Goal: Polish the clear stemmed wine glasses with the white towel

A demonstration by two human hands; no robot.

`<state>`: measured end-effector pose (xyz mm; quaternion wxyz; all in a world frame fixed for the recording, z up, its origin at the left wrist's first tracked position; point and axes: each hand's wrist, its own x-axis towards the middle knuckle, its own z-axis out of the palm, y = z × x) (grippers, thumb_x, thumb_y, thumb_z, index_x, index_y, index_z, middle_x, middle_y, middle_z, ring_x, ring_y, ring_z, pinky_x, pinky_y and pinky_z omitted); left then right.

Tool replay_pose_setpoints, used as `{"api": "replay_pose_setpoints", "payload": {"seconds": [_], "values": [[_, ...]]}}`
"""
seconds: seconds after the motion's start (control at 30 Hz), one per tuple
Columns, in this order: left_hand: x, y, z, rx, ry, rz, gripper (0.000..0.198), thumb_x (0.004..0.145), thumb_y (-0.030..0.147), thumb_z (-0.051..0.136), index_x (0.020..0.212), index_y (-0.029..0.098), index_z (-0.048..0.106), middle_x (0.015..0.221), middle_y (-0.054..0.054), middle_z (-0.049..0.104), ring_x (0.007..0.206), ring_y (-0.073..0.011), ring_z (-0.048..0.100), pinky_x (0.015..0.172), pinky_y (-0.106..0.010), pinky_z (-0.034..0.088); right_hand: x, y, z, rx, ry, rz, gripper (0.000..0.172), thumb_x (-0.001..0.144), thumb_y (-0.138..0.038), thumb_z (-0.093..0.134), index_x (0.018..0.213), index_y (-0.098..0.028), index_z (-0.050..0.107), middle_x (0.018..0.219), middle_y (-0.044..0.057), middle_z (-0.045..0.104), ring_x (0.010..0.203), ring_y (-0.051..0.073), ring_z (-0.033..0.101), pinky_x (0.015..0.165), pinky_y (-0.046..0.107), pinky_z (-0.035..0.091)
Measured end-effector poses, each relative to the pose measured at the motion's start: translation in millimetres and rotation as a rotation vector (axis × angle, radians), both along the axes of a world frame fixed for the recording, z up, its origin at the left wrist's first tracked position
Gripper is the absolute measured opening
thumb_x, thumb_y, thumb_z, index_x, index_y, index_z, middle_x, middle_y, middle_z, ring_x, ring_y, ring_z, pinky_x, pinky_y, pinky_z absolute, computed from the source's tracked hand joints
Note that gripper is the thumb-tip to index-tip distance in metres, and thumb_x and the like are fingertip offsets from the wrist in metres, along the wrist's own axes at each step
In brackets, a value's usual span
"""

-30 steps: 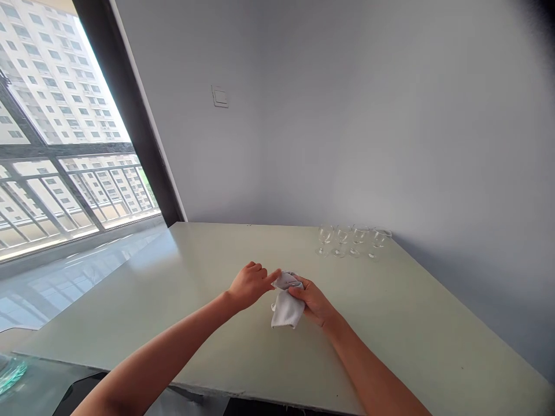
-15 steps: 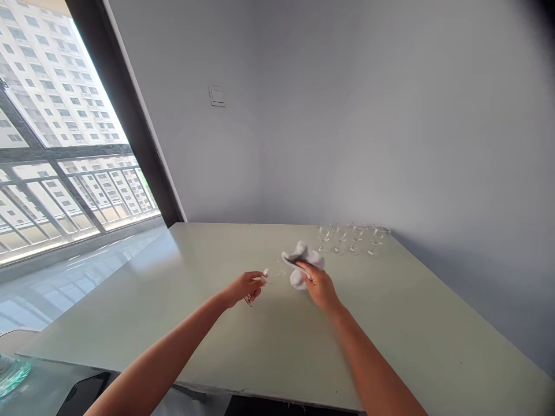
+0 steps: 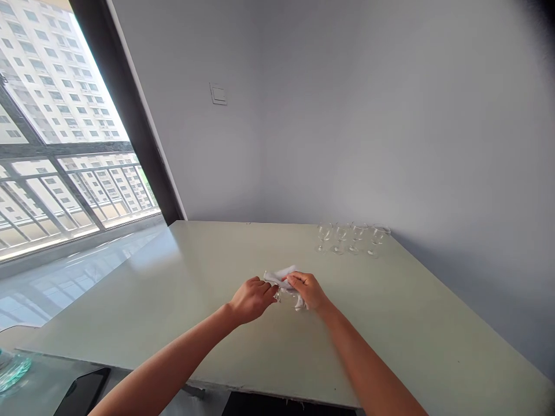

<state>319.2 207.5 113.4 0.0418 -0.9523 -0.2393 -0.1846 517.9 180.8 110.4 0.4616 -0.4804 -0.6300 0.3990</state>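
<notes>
My left hand (image 3: 255, 299) is closed on a clear stemmed glass (image 3: 288, 293), held tilted above the table. Most of the glass is hidden by my fingers and by a white cloth (image 3: 280, 276). My right hand (image 3: 307, 289) grips that cloth and presses it against the glass, with one end of the cloth hanging below. Farther back on the right, several clear stemmed glasses (image 3: 340, 236) stand upright in a row, apart from both hands.
The pale green table (image 3: 217, 248) reaches to the grey walls. At the lower left lie a black phone (image 3: 84, 393) and a greenish glass dish (image 3: 13, 370) on a lower surface. A window with a railing (image 3: 108, 193) is on the left.
My right hand has brought the cloth left and down onto the glass. My left hand has moved right and turned, back of the hand up. The row of glasses stays put.
</notes>
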Motion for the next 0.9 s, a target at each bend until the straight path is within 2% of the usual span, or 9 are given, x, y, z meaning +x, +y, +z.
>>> {"api": "replay_pose_setpoints", "payload": {"seconds": [0.1,0.2,0.27,0.33,0.43,0.53,0.6,0.77,0.9], "values": [[9,-2,-2.4,-0.021,-0.087,0.069,0.03,0.088,0.034,0.037,0.109,0.018,0.051,0.068,-0.003,0.06,0.061,-0.0142,0.055,0.061,-0.027,0.038,8,5,-2.9,-0.332,0.525,0.003,0.037,0.077,-0.049,0.052,0.083,-0.016,0.066,0.073,0.004,0.066,0.069,0.019,0.061,0.067,0.032,0.047],[25,-1,-2.2,-0.146,-0.218,0.28,0.031,0.088,0.032,0.038,0.114,0.02,0.048,0.076,-0.003,0.063,0.063,-0.0135,0.055,0.06,-0.025,0.038,2,3,-2.5,-0.377,0.874,0.059,0.047,0.079,-0.057,0.044,0.093,-0.017,0.064,0.085,0.006,0.067,0.081,0.021,0.061,0.072,0.034,0.047],[36,1,-2.7,-0.232,-0.293,0.408,0.03,0.087,0.03,0.037,0.115,0.02,0.047,0.082,-0.003,0.062,0.064,-0.0135,0.055,0.059,-0.024,0.039,-8,-1,-3.2,-0.316,0.95,0.123,0.052,0.081,-0.06,0.039,0.102,-0.018,0.061,0.096,0.006,0.065,0.093,0.022,0.058,0.078,0.035,0.046],[47,3,-5.5,-0.284,-0.347,0.483,0.032,0.087,0.025,0.035,0.117,0.021,0.046,0.094,-0.006,0.06,0.068,-0.0137,0.057,0.061,-0.025,0.041,-18,-6,-6.6,-0.26,0.943,0.089,0.047,0.08,-0.059,0.043,0.103,-0.022,0.06,0.099,0.004,0.064,0.099,0.022,0.056,0.081,0.034,0.045],[61,1,-13.0,-0.275,-0.433,0.513,0.04,0.082,0.016,0.038,0.122,0.02,0.043,0.125,-0.012,0.045,0.091,-0.0184,0.056,0.079,-0.032,0.043,-31,-8,-15.4,-0.218,0.851,0.042,0.036,0.076,-0.05,0.057,0.105,-0.028,0.058,0.096,0.001,0.065,0.098,0.019,0.056,0.081,0.031,0.045],[70,-8,-17.6,-0.306,-0.524,0.502,0.048,0.075,0.009,0.043,0.122,0.018,0.046,0.14,-0.013,0.027,0.123,-0.0279,0.034,0.098,-0.045,0.029,-35,-7,-21.7,-0.2,0.824,0.028,0.039,0.072,-0.045,0.063,0.106,-0.027,0.056,0.092,0.002,0.066,0.091,0.018,0.059,0.077,0.03,0.046],[73,-13,-14.5,-0.492,-0.593,0.478,0.048,0.072,0.008,0.045,0.119,0.019,0.049,0.14,-0.012,0.03,0.129,-0.0291,0.024,0.102,-0.048,0.022,-32,-4,-21.9,-0.223,0.819,-0.004,0.038,0.071,-0.046,0.063,0.102,-0.023,0.058,0.086,0.002,0.066,0.083,0.018,0.06,0.071,0.029,0.047],[61,-11,14.3,-1.279,-0.973,0.251,0.046,0.075,0.028,0.054,0.12,0.018,0.046,0.12,-0.012,0.053,0.109,-0.0252,0.05,0.09,-0.038,0.04,-19,-5,-15.2,-0.357,0.817,0.09,0.028,0.068,-0.043,0.067,0.078,-0.017,0.062,0.065,0.0,0.062,0.059,0.013,0.058,0.057,0.023,0.045],[46,-4,29.5,-1.541,-1.054,0.074,0.064,0.066,0.036,0.069,0.119,0.016,0.04,0.11,-0.016,0.059,0.093,-0.0237,0.059,0.079,-0.034,0.045,-19,-7,-15.2,-0.458,0.807,0.249,0.029,0.066,-0.043,0.069,0.069,-0.015,0.061,0.057,-0.001,0.057,0.05,0.009,0.051,0.053,0.023,0.044]]}}
